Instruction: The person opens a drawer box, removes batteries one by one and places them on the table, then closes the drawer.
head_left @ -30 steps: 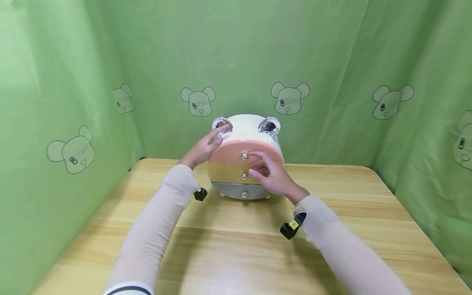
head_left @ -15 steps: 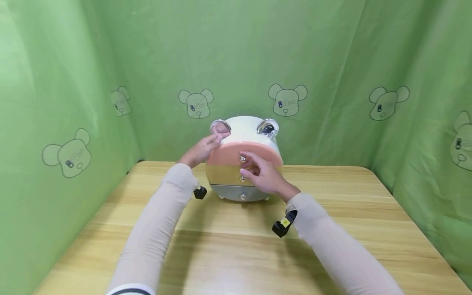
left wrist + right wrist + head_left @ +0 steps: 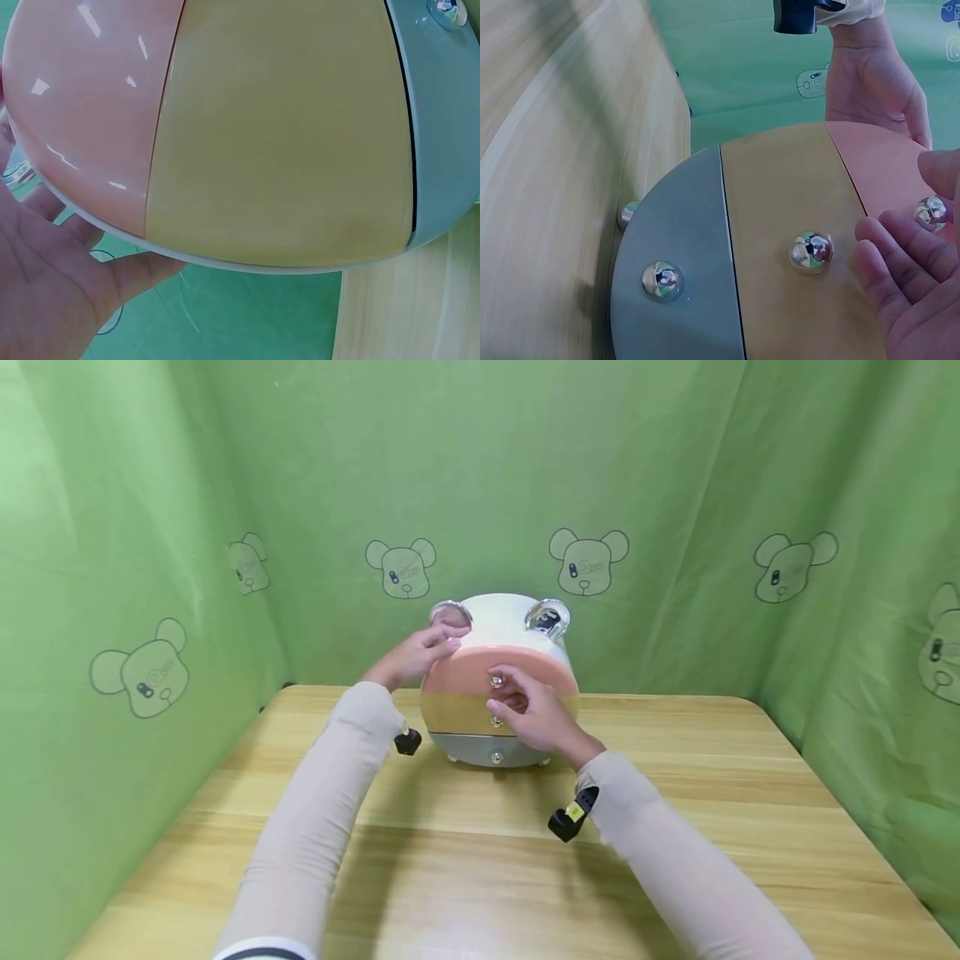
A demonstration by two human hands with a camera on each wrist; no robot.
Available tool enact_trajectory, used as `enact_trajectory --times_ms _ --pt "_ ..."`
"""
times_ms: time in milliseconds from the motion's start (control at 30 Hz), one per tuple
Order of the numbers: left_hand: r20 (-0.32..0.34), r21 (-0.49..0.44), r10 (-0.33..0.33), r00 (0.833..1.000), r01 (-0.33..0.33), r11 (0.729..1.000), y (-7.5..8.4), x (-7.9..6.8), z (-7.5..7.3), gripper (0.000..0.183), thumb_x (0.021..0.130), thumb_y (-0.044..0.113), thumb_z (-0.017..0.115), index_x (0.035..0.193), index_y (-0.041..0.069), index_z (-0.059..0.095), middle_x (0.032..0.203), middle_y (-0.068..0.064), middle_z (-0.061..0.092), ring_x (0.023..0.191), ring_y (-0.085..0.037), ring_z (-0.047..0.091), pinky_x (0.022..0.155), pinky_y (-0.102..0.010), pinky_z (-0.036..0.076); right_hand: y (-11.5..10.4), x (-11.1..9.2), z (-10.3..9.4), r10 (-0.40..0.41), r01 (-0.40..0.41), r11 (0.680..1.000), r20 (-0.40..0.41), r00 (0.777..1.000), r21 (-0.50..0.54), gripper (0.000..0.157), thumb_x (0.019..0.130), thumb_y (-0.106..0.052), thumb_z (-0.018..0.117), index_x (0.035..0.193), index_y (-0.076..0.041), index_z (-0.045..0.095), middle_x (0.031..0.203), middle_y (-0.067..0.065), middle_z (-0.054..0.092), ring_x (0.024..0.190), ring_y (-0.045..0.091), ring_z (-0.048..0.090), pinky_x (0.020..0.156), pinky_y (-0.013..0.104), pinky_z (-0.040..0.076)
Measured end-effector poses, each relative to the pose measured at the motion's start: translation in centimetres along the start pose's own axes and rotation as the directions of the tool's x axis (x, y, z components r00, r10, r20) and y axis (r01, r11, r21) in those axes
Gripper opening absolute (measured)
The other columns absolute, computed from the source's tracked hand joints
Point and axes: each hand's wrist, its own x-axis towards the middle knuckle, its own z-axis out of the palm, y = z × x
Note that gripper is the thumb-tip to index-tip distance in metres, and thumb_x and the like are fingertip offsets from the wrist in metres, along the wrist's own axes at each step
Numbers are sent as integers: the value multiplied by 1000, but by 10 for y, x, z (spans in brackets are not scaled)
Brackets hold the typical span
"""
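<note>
A round cabinet with a white body [image 3: 501, 614] stands on the table, its front split into pink [image 3: 461, 670], yellow [image 3: 453, 714] and grey [image 3: 465, 748] drawers, each with a silver knob. My left hand [image 3: 414, 656] rests on the cabinet's upper left side below one mirrored ear, its fingers fairly straight; the left wrist view shows the thumb [image 3: 146, 271] along the rim. Bent fingers of my right hand [image 3: 542, 714] are around the pink drawer's knob [image 3: 931, 214]; exact contact is partly hidden. The yellow drawer's knob [image 3: 810, 251] is beside its other fingertips.
The wooden table [image 3: 465, 868] extends in front of the cabinet and to both sides. Green curtains [image 3: 480, 468] with bear-head drawings surround it. A second mirrored ear [image 3: 549, 619] sticks up at the top right. Black wrist cameras [image 3: 572, 815] hang below the sleeves.
My right hand has moved left and reached the pink drawer's knob. My left hand has lowered slightly from the mirrored ear onto the cabinet's side. The drawers look unmoved.
</note>
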Motion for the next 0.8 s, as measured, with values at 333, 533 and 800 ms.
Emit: enact_trajectory --times_ms 333,533,800 --pt "7 18 -1 1000 1 1000 0 0 0 46 103 40 43 145 20 46 153 -3 36 137 -27 36 110 -50 30 -4 -3 0 26 -26 1000 -10 1000 17 43 91 -10 65 132 -9 53 107 10 66 92 20 64 83 31 55" --pt "6 37 9 1000 -9 999 -1 0 0 47 102 40 44 144 19 48 153 -4 36 138 -28 34 111 -49 29 -5 -6 0 22 -22 999 5 1000 35 42 91 -9 65 131 -8 53 104 9 66 91 20 65 82 30 55" --pt "32 39 -1 1000 0 999 1 1 -4 47 101 41 48 143 20 48 149 -5 42 133 -27 41 109 -51 32 -9 -14 -1 -14 14 999 4 1000 45 40 90 -7 66 129 -6 55 102 11 67 90 20 65 79 29 56"
